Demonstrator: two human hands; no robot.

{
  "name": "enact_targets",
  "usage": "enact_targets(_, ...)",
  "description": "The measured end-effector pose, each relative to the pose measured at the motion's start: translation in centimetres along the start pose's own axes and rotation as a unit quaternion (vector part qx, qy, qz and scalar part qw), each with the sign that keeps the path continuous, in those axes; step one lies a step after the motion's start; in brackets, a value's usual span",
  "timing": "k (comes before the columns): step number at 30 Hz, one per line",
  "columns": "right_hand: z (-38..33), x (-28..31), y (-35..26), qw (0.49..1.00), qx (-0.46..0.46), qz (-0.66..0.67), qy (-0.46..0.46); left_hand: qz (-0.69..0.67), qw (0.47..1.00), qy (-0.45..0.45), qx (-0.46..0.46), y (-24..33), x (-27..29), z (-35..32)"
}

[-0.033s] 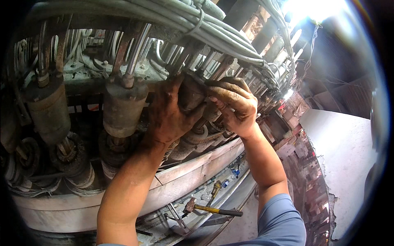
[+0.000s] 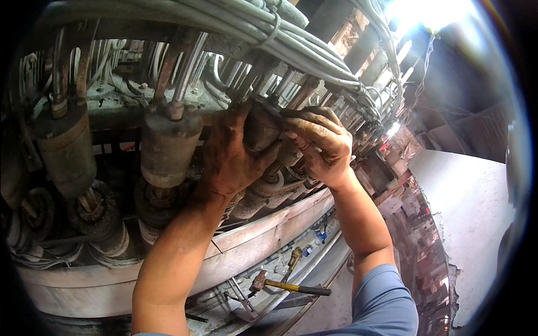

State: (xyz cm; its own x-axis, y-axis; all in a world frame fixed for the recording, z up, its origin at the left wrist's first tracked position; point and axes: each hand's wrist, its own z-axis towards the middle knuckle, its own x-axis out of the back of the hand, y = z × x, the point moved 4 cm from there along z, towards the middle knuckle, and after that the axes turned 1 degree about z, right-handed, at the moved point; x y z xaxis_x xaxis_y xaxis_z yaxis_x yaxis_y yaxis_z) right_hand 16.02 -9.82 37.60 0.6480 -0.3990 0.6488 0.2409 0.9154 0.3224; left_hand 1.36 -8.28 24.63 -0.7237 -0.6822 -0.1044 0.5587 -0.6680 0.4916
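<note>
My left hand [image 2: 230,159] and my right hand [image 2: 320,144] are both closed around a dark, greasy cylinder [image 2: 262,130] on a big grimy machine. The left hand cups it from the left and below. The right hand's fingers curl over its top right side. Most of the cylinder is hidden by the hands. To its left stand two similar upright cylinders, one close by [image 2: 168,147] and one farther left [image 2: 64,152], each with a rod coming out of its top.
A thick bundle of grey cables [image 2: 252,25] runs overhead. A pale curved rim [image 2: 269,238] passes under my forearms. Below it lie a hammer with a yellow handle [image 2: 288,287] and a small yellow tool [image 2: 294,259]. A white surface [image 2: 471,213] lies to the right.
</note>
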Motion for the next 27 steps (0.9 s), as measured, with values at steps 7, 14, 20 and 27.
enact_targets(7, 3.3, -1.6, -3.9, 0.985, 0.098, -0.130, -0.050, 0.014, 0.999, -0.019, -0.029, -0.7, 1.6, 0.3)
enact_targets(14, 7.4, -5.4, -5.3, 0.960, 0.101, -0.196, -0.171, -0.025, 0.996, -0.084, -0.017, 2.0, -0.6, 2.3)
enact_targets(20, 5.3, -0.1, -5.6, 0.998, 0.057, 0.025, 0.024, 0.075, 0.996, 0.009, -0.045, 1.0, 1.2, 0.6)
enact_targets(27, -0.8, 0.8, -1.5, 0.996, -0.067, 0.049, 0.021, 0.007, 1.000, -0.010, -0.009, 0.2, -0.1, -0.2)
